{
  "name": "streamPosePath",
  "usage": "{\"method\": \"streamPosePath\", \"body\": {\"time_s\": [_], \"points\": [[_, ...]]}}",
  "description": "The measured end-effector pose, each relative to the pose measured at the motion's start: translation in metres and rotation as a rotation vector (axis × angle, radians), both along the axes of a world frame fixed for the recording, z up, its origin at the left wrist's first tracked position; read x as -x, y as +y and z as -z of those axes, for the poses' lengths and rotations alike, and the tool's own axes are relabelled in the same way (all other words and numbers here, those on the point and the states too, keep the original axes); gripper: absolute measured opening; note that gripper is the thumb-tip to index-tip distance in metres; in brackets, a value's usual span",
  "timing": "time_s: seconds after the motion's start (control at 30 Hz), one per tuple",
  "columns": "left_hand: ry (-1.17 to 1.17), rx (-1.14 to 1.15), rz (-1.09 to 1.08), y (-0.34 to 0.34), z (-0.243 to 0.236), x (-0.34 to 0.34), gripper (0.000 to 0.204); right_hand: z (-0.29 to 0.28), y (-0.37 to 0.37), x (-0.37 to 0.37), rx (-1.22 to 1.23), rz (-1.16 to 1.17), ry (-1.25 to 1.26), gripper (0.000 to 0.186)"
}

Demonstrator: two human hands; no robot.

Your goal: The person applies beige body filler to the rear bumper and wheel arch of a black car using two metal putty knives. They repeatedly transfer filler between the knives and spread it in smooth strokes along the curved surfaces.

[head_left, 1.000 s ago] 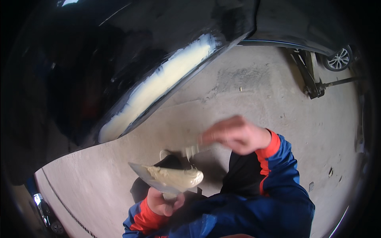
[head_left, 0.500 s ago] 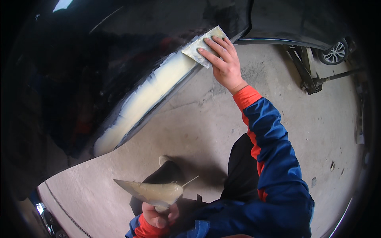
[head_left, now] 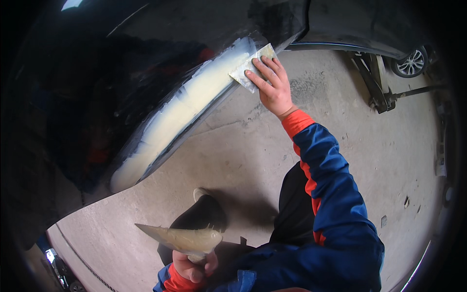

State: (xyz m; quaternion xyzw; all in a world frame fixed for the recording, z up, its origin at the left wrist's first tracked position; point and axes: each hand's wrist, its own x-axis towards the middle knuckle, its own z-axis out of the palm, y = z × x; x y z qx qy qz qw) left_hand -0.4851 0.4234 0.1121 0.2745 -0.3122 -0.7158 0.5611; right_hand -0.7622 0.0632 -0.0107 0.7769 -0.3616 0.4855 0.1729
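Observation:
My right hand point(head_left: 272, 85) presses a thin, square putty-smeared spreader point(head_left: 239, 73) onto the upper end of a long cream filler band point(head_left: 180, 107) along the lower edge of a glossy black car panel point(head_left: 97, 97). Its fingertips lie on the spreader's back. Low in the view, my left hand point(head_left: 192, 265) grips the handle of a putty knife, its wide blade point(head_left: 180, 236) heaped with beige filler and held over my dark-trousered legs.
At the upper right are a black lift arm point(head_left: 379, 92) and a wheel point(head_left: 411, 62) with a silver rim. A concrete floor point(head_left: 340, 136) lies below the car. A dark cable point(head_left: 82, 258) and another small vehicle point(head_left: 57, 267) show at the lower left.
My right hand rose from above my lap onto the panel with the spreader, then shifted slightly down along it. My left hand and putty knife have sunk slightly lower and leftward.

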Motion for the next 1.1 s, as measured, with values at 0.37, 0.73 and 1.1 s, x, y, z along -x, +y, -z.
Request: {"method": "streamPosePath", "body": {"time_s": [0.37, 0.73, 1.1], "points": [[-0.077, -0.004, 0.039, -0.003, 0.003, 0.006, 0.080, 0.023, 0.009, 0.027, -0.044, 0.018, 0.160, 0.063], [-0.225, 0.036, 0.262, -0.036, 0.014, 0.026, 0.077, -0.117, 0.193, 0.024, -1.023, -0.997, -0.740, 0.023], [-0.130, 0.200, 0.307, -0.049, 0.019, 0.027, 0.042, -0.054, 0.157, -0.030, -0.545, -0.292, -0.187, 0.053]]}}
